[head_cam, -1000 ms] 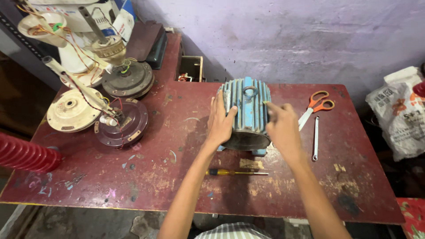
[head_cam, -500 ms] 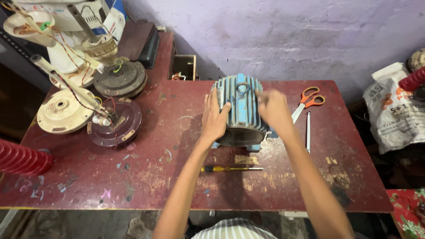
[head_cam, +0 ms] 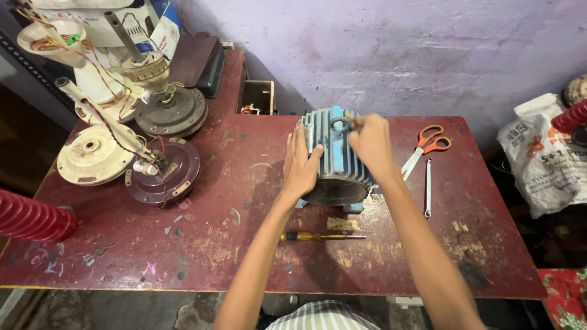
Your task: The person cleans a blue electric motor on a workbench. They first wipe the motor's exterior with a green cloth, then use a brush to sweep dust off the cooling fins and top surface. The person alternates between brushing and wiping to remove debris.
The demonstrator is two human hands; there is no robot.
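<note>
Bracing the motor (head_cam: 335, 159) between both hands, you have it near the middle of the tabletop (head_cam: 202, 256), lying on its side with the open bore toward you. Closest to you, just this side of the motor, a screwdriver (head_cam: 321, 236) with a yellow and black handle lies flat. Your left hand (head_cam: 301, 165) is spread open and pressed flat against the motor's left flank, fingers (head_cam: 298, 139) pointing away from you, steadying rather than gripping. Your right hand (head_cam: 370, 142) rests on the motor's top right, its fingers curled in at the lifting ring (head_cam: 340, 125) on top; whether they actually close on the ring, I cannot tell.

Judge this as a heavy, rigid cast body: it will not flex, and the ribbed blue housing gives firm purchase but narrow edges that press into the palm. Its round shell looks liable to roll, so hold it at both flanks, or lift by the ring.

Right of the motor lie a slim metal tool (head_cam: 427, 186) and orange-handled scissors (head_cam: 425, 146). Well left of the motor sit dismantled fan parts (head_cam: 162, 171) with loose wires. Behind the motor's left, against the wall, stands a small open box (head_cam: 257, 98).
</note>
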